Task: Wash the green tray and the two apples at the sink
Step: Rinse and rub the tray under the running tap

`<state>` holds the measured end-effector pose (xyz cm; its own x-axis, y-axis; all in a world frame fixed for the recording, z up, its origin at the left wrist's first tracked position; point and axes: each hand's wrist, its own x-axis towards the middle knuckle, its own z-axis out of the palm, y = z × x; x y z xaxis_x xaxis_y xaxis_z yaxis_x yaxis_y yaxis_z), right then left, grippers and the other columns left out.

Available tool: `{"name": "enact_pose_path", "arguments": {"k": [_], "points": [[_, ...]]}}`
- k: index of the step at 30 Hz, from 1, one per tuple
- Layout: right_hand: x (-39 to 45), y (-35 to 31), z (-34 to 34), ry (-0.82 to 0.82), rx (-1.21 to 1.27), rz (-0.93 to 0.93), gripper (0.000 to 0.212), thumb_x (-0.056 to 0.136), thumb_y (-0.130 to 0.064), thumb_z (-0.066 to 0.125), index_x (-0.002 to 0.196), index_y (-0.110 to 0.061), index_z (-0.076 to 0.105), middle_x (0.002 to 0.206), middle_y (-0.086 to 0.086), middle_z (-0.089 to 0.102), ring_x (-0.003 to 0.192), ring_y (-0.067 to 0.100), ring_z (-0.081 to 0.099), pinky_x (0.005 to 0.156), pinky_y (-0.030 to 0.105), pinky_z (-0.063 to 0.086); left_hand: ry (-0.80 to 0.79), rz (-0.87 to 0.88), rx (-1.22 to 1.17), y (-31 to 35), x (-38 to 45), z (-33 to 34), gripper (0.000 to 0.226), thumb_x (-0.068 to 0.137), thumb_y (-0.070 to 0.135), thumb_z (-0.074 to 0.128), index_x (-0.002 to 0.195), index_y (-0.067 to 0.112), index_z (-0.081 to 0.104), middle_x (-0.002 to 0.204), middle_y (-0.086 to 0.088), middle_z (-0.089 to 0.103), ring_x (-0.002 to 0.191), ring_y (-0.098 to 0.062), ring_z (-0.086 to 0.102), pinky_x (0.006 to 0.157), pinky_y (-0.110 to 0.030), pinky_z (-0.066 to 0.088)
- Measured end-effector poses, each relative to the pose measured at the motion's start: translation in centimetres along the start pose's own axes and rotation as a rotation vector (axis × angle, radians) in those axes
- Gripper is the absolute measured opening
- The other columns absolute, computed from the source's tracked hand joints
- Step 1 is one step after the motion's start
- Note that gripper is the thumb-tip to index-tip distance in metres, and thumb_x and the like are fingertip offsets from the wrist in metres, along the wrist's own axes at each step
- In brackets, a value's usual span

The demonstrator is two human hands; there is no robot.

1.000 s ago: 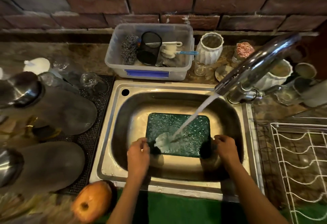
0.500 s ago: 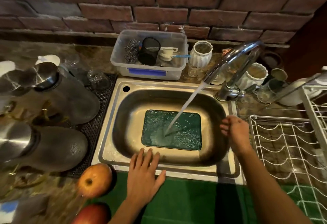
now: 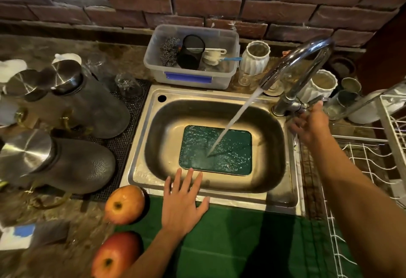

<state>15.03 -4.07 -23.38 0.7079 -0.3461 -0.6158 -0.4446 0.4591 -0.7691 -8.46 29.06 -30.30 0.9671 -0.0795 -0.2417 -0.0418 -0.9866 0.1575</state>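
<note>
1. Tray: the green tray (image 3: 216,150) lies flat on the bottom of the steel sink (image 3: 140,168) at the centre of the frame, water pooled on it.
2. Water runs from the faucet (image 3: 303,64) at upper right and strikes the tray near its middle.
3. The left hand (image 3: 183,203) is spread flat, fingers straight and apart, over the sink's near rim at lower centre — it holds nothing.
4. The right hand (image 3: 310,124) is at the faucet's lever at right, fingers loosely curled beneath it; whether it actually grips the lever I cannot tell.
5. Two apples sit on the tabletop (image 3: 72,233) at lower left — the yellow-orange apple (image 3: 124,204) just beside the sink's corner, the red apple (image 3: 116,255) below it, at the bottom edge.
</note>
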Motion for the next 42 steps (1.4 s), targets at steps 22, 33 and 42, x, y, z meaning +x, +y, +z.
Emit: {"name": "enact_pose_path", "arguments": {"k": [22, 33, 42], "points": [[1.1, -1.5, 0.9, -0.009, 0.025, 0.037, 0.066, 0.101, -0.061, 0.021, 0.147, -0.017, 0.041, 0.15, 0.007, 0.049, 0.134, 0.021, 0.049, 0.117, 0.035, 0.031, 0.058, 0.031, -0.03, -0.1, 0.0, 0.4, 0.069, 0.091, 0.063, 0.044, 0.151, 0.027, 0.041, 0.152, 0.001, 0.047, 0.14, -0.031, 0.042, 0.111, -0.053, 0.033], [2.2, -1.2, 1.1, 0.105, 0.073, 0.011, 0.065, 0.094, -0.068, 0.037, 0.136, -0.02, 0.051, 0.126, 0.004, 0.069, 0.107, 0.017, 0.068, 0.075, 0.028, 0.056, 0.048, 0.032, -0.029, -0.1, 0.0, 0.3, 0.068, 0.091, 0.062, 0.045, 0.15, 0.027, 0.043, 0.151, 0.001, 0.049, 0.139, -0.029, 0.043, 0.111, -0.053, 0.033], [2.3, -1.0, 2.0, 0.195, 0.182, -0.086, 0.053, 0.097, -0.053, 0.052, 0.134, -0.015, 0.05, 0.113, 0.001, 0.07, 0.082, 0.012, 0.072, 0.058, 0.024, 0.058, 0.044, 0.03, -0.044, 0.0, 0.1, 0.4, 0.067, 0.091, 0.061, 0.045, 0.15, 0.028, 0.042, 0.152, 0.002, 0.047, 0.14, -0.027, 0.042, 0.112, -0.052, 0.032]]}}
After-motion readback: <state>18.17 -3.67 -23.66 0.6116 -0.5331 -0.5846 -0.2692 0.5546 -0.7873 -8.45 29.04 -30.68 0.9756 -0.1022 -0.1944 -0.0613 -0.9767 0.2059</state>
